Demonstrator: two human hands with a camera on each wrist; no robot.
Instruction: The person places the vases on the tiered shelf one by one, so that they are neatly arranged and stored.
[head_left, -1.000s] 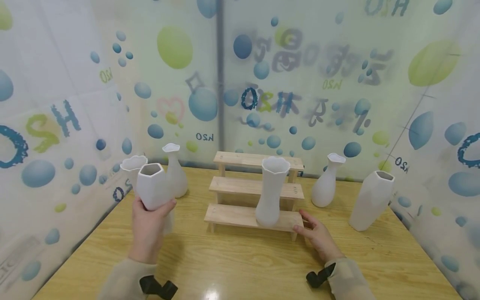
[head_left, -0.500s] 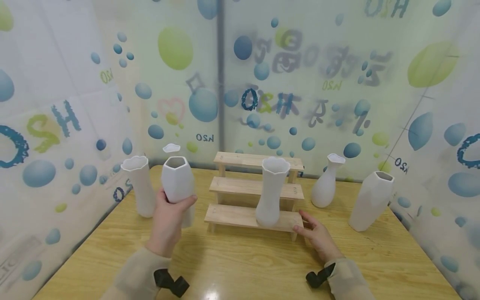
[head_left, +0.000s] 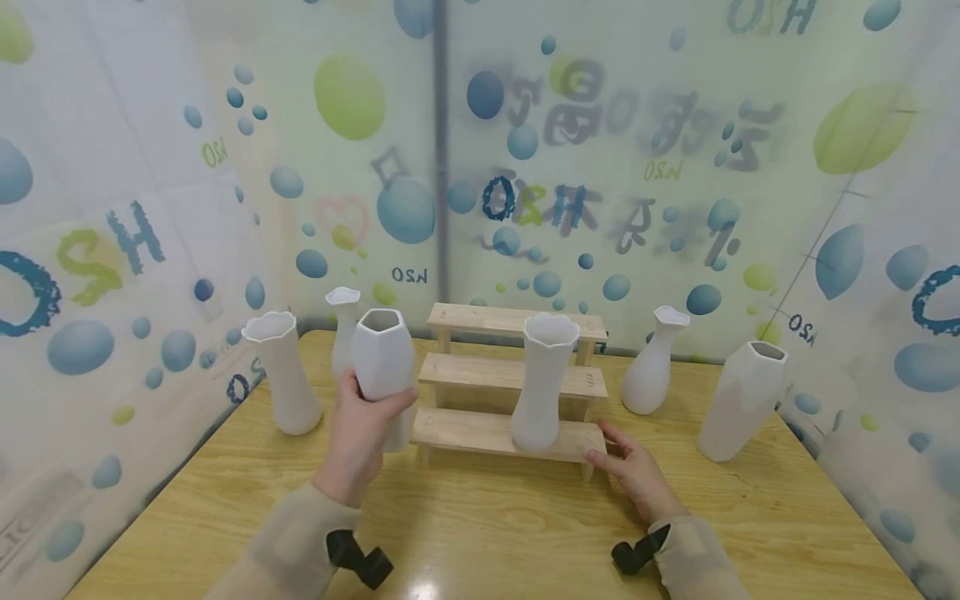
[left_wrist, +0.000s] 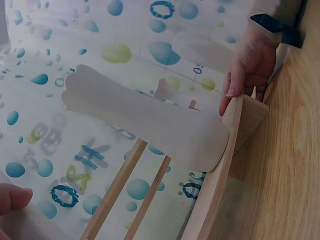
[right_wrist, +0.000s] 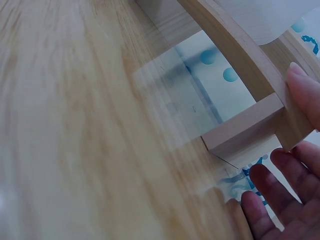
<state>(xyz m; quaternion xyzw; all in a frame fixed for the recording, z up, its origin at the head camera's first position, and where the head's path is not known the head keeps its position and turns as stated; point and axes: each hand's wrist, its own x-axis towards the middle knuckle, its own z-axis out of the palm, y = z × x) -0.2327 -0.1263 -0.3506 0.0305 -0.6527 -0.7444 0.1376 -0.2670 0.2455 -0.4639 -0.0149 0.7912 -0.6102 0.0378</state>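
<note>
In the head view my left hand (head_left: 360, 437) grips a white faceted vase (head_left: 384, 354) with a five-sided mouth, upright near the left end of a three-step wooden stand (head_left: 461, 429). Its thumb lies across the front; the palm side is hidden. On the lowest step stands a white wavy-rimmed vase (head_left: 542, 392), right of the middle. My right hand (head_left: 636, 473) holds the right end of that step. In the right wrist view its thumb (right_wrist: 305, 92) lies on the board while the fingers curl beside the end and the leg (right_wrist: 245, 125).
Left of the held vase stand another wavy-rimmed vase (head_left: 281, 375) and a narrow-necked vase (head_left: 342, 333), partly hidden. On the right are a second narrow-necked vase (head_left: 648, 375) and a faceted vase (head_left: 742, 404). Printed curtains (head_left: 630, 233) enclose the wooden table (head_left: 480, 533).
My left hand has carried the faceted vase rightward, from in front of the left-hand vases to beside the stand's left end. My right hand and the stand stay put.
</note>
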